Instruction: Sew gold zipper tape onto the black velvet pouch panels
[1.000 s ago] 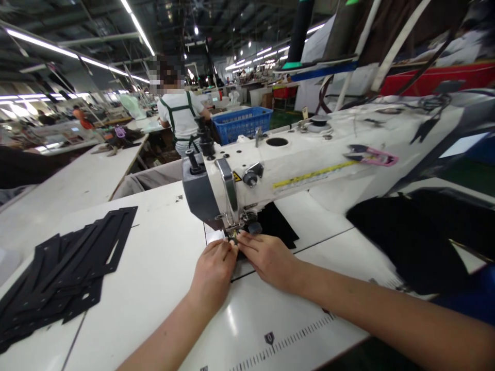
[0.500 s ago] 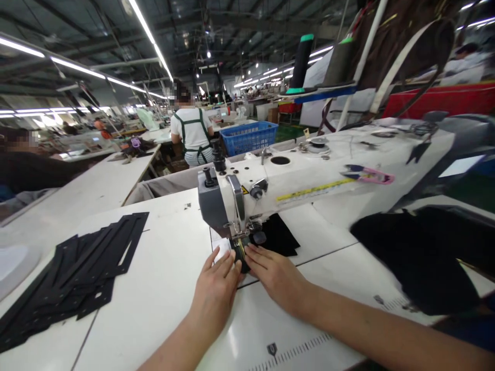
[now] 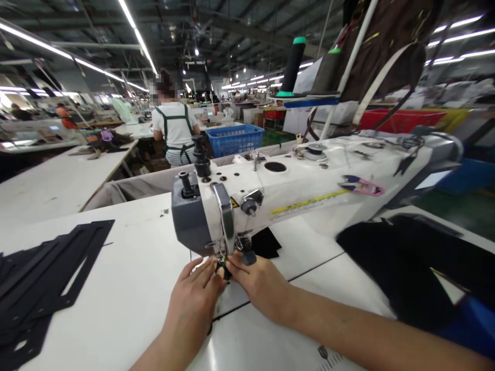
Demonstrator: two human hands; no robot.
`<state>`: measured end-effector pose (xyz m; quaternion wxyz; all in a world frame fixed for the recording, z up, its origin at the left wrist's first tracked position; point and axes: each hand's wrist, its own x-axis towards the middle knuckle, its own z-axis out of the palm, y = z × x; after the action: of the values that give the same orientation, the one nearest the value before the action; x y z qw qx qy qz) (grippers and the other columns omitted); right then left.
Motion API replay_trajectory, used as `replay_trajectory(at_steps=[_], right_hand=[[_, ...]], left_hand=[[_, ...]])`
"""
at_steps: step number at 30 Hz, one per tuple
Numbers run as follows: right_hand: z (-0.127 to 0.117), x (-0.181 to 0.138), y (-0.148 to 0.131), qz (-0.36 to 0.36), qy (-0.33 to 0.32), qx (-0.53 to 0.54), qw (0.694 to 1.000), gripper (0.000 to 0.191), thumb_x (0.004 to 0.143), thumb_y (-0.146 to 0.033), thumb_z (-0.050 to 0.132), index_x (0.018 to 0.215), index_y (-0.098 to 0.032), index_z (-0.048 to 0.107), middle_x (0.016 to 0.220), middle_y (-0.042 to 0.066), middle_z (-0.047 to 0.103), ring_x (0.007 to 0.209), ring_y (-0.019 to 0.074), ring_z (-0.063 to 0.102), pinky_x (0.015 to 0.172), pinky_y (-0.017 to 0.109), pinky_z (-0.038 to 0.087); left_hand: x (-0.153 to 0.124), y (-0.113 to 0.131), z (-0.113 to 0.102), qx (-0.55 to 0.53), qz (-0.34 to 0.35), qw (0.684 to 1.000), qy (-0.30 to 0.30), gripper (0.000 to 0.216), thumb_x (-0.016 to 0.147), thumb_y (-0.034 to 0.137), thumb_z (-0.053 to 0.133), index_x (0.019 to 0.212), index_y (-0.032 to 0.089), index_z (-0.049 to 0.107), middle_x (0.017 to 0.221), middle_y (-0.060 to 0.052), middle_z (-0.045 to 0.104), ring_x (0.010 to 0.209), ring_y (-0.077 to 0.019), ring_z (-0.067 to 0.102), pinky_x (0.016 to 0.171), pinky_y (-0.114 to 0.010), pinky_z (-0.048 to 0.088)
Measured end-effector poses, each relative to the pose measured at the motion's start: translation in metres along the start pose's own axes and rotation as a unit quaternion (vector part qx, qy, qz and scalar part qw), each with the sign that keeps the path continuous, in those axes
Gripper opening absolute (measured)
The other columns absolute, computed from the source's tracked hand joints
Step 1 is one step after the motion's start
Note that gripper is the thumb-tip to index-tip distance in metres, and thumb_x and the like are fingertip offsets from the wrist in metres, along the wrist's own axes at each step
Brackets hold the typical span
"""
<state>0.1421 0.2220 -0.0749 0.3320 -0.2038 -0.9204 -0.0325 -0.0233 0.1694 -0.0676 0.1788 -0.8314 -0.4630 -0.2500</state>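
A small black piece of material [image 3: 224, 273] lies under the needle area of a white sewing machine [image 3: 232, 226], mostly covered by fingers. My left hand [image 3: 193, 299] presses and grips its left side, thumb and fingertips close together near the presser foot. From the right, my right hand [image 3: 263, 286] holds the other side, its fingers bent down next to the machine head. Behind my right hand, flat black pieces [image 3: 266, 243] rest on the machine bed.
Cut black strips with holes [image 3: 58, 273] lie stacked at the left. Black material [image 3: 386, 263] covers the right side. Pink-handled thread snips [image 3: 363, 185] rest on the machine arm. Thread cones [image 3: 292, 67] stand behind. A person [image 3: 176, 123] stands beyond, near a blue basket [image 3: 234, 139].
The camera view has shifted closer and to the right. Both hands stay at the needle area, with fingers drawn in tighter and less of the black piece showing.
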Motion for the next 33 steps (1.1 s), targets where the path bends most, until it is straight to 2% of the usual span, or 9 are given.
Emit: replay_trajectory(at_steps=[7, 11, 15, 20, 33], right_hand=[[0.0007, 0.0008, 0.0018, 0.015, -0.023, 0.018, 0.999, 0.023, 0.082, -0.002, 0.044, 0.096, -0.007, 0.062, 0.095, 0.009, 0.066, 0.091, 0.019, 0.06, 0.086, 0.027, 0.048], [0.0008, -0.0007, 0.0029, 0.013, -0.014, 0.028, 0.999, 0.026, 0.083, -0.002, 0.039, 0.096, -0.007, 0.062, 0.095, 0.011, 0.066, 0.09, 0.0202, 0.061, 0.083, 0.03, 0.05], [-0.0005, -0.0007, 0.0033, 0.029, -0.039, 0.041, 0.998, 0.027, 0.082, -0.003, 0.042, 0.101, -0.006, 0.06, 0.098, 0.013, 0.065, 0.092, 0.0221, 0.061, 0.083, 0.033, 0.051], [0.0, -0.0005, 0.0045, 0.041, -0.056, 0.061, 0.996, 0.025, 0.081, -0.002, 0.044, 0.099, -0.009, 0.06, 0.1, 0.012, 0.065, 0.094, 0.0211, 0.06, 0.085, 0.033, 0.05], [0.0028, -0.0009, 0.0063, 0.061, -0.028, 0.067, 0.995, 0.02, 0.085, -0.008, 0.047, 0.096, -0.012, 0.062, 0.097, 0.01, 0.066, 0.091, 0.0208, 0.062, 0.084, 0.032, 0.05]], left_hand=[[0.0013, -0.001, 0.0027, 0.001, -0.012, 1.0, 0.013, 0.022, 0.089, 0.019, 0.041, 0.083, 0.016, 0.062, 0.092, -0.007, 0.068, 0.085, -0.0204, 0.064, 0.079, -0.038, 0.048], [0.0021, 0.0013, 0.0028, -0.016, -0.028, 0.999, -0.001, 0.02, 0.088, 0.019, 0.042, 0.084, 0.016, 0.061, 0.092, -0.007, 0.068, 0.087, -0.0198, 0.063, 0.081, -0.037, 0.048], [0.0033, 0.0023, 0.0039, -0.027, -0.045, 0.999, -0.003, 0.021, 0.088, 0.019, 0.043, 0.077, 0.015, 0.061, 0.089, -0.009, 0.068, 0.084, -0.0199, 0.064, 0.08, -0.037, 0.048], [0.0039, 0.0012, 0.0039, -0.041, -0.069, 0.997, -0.017, 0.017, 0.086, 0.019, 0.047, 0.077, 0.016, 0.06, 0.09, -0.008, 0.067, 0.083, -0.0195, 0.064, 0.08, -0.038, 0.048], [0.0031, -0.0013, 0.0028, -0.055, -0.089, 0.994, -0.025, 0.013, 0.085, 0.018, 0.048, 0.079, 0.015, 0.059, 0.09, -0.008, 0.068, 0.085, -0.0198, 0.063, 0.083, -0.038, 0.046]])
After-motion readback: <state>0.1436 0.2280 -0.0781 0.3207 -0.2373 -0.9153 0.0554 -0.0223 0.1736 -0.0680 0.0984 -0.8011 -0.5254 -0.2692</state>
